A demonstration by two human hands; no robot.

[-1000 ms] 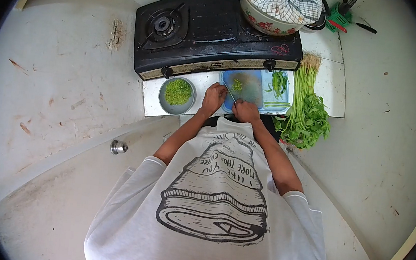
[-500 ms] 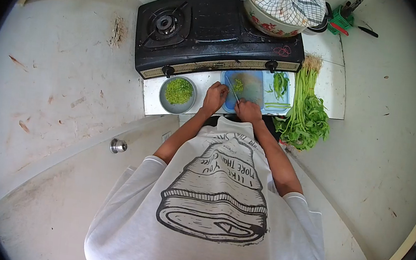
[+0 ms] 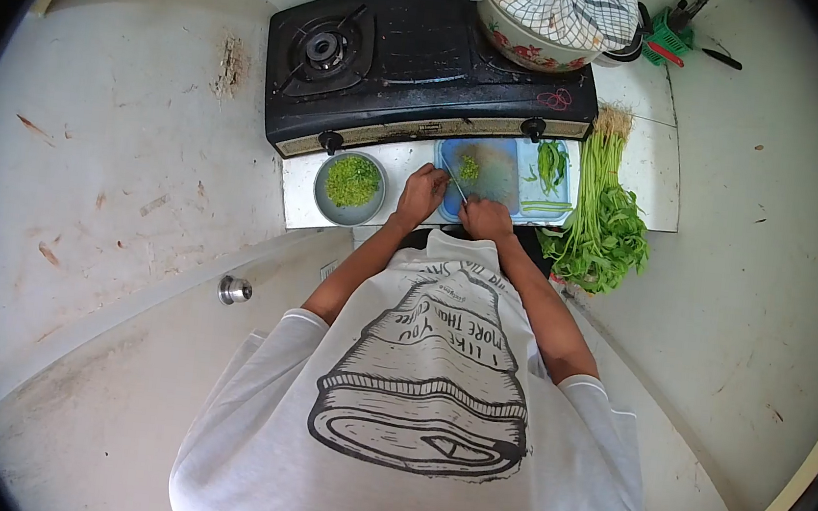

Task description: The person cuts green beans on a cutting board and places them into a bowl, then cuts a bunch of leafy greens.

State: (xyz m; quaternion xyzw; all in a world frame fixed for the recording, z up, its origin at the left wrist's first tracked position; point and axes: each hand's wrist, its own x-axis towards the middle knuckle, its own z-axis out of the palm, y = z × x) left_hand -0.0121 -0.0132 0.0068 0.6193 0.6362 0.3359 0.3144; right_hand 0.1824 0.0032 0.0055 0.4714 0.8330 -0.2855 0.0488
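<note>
My right hand (image 3: 487,221) is closed round the handle of a knife (image 3: 455,178). Its thin blade slants up and left across the blue cutting board (image 3: 501,188). At the board's left edge, my left hand (image 3: 422,196) has its fingers curled together close to the blade; whatever they hold is hidden. A small heap of chopped green stalks (image 3: 470,168) lies just right of the blade. On the board's right side are loose green leaves (image 3: 550,165) and a few cut stalks (image 3: 546,208). A grey bowl (image 3: 319,200) of chopped greens (image 3: 351,181) stands left of my left hand.
A black two-burner stove (image 3: 416,79) spans the back of the white counter, with a cloth-covered floral pot (image 3: 537,53) on its right. A large bunch of leafy greens (image 3: 606,206) lies right of the board. Farther back stands a green basket (image 3: 666,36) of utensils.
The knife blade's angle has shifted very slightly. Both hands stay in nearly the same place on the board.
</note>
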